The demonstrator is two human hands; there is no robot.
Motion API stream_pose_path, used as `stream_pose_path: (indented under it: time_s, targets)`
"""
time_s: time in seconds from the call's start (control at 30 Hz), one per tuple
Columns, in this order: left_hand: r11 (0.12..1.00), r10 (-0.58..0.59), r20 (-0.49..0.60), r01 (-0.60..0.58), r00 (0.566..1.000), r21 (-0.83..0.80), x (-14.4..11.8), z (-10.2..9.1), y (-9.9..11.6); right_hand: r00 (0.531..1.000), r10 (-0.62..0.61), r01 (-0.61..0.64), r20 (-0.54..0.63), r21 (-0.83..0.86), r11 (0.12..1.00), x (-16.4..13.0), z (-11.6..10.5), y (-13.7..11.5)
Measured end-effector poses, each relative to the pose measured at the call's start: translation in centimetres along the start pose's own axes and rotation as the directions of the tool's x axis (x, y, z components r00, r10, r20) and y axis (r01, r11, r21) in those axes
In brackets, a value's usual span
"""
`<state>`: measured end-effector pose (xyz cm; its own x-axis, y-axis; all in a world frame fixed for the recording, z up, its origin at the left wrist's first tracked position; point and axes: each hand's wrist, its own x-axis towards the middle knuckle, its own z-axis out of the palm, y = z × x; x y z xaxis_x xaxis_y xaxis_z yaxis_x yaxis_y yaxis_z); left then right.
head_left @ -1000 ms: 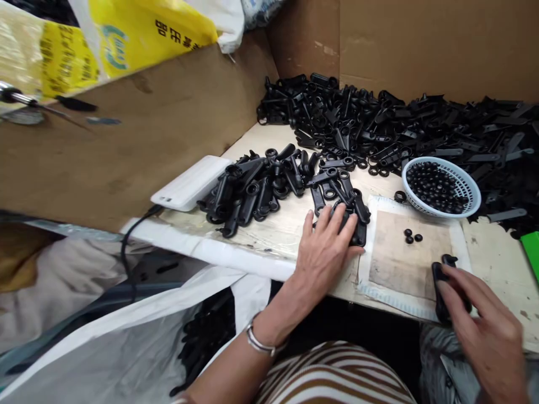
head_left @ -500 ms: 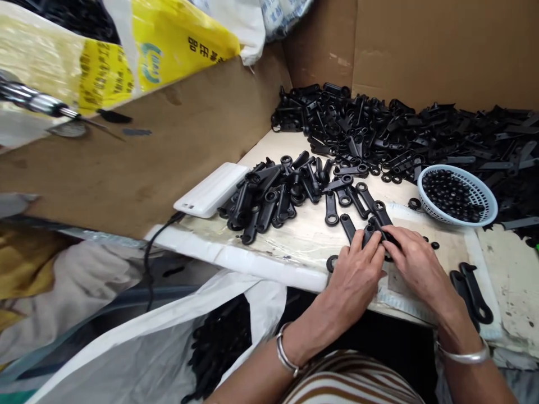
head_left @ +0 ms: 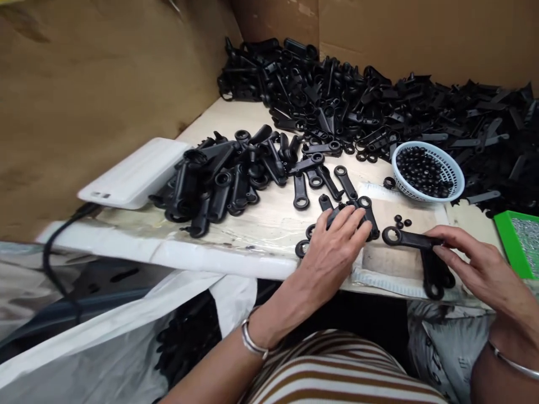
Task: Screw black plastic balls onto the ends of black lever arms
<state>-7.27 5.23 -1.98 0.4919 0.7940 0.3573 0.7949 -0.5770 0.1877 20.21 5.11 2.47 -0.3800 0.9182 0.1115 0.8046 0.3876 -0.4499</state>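
My right hand [head_left: 480, 264] pinches the right end of a black plastic lever [head_left: 410, 238] between thumb and fingers. The lever's ringed end points left, above the worktop. Two more black levers [head_left: 433, 278] lie just below it, partly covered by it. My left hand [head_left: 332, 247] lies palm down with fingers stretched over a few black levers [head_left: 368, 216] at the middle of the worktop; its thumb and what is under the palm are hidden. Small black round pieces [head_left: 399, 219] sit between the hands, near the held lever's ring.
A light blue basket [head_left: 458, 182] holds small black round pieces. Behind it spreads a big heap of black levers [head_left: 337, 95] against cardboard walls [head_left: 421, 39]. A smaller pile [head_left: 227, 174] lies left, beside a white power bank [head_left: 135, 171] with a cable. A green tray [head_left: 511, 244] with small metal parts stands right.
My hands were together over the levers; now the right has moved right, holding a lever over the two lying there. The left stays over the middle levers. The view has shifted right.
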Motion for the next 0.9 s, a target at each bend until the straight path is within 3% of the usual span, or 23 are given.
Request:
stream_pose_path:
  time_s: [0.17,0.37,0.63,0.73,0.8,0.9]
  targets:
    - [0.988,0.148,0.141,-0.153,0.979,0.024,2.1,0.0,-0.1,0.974,-0.118,0.108,0.194,0.065,0.992,0.7,0.4,0.8]
    - [0.97,0.238,0.162,-0.243,0.958,0.009,2.4,-0.2,-0.8,0.923,-0.144,0.123,0.356,0.081,0.989,2.6,1.3,-0.2]
    - [0.948,0.311,0.127,-0.316,0.942,0.024,2.8,0.1,-1.6,0.916,-0.211,0.195,0.341,0.081,0.978,2.8,2.0,-0.4]
    - [0.948,0.312,0.056,-0.315,0.948,0.037,2.9,-0.3,-1.7,0.919,-0.226,0.21,0.324,0.084,0.974,2.7,1.9,-0.3]
    - [0.961,0.277,-0.061,-0.277,0.959,0.01,2.7,-0.8,-1.5,0.916,-0.225,0.205,0.333,0.094,0.974,2.7,1.8,-0.2]
    - [0.977,0.112,-0.271,-0.156,0.956,-0.147,2.0,-1.6,-0.4,0.913,-0.203,0.178,0.354,0.102,0.979,2.8,1.7,-0.2]
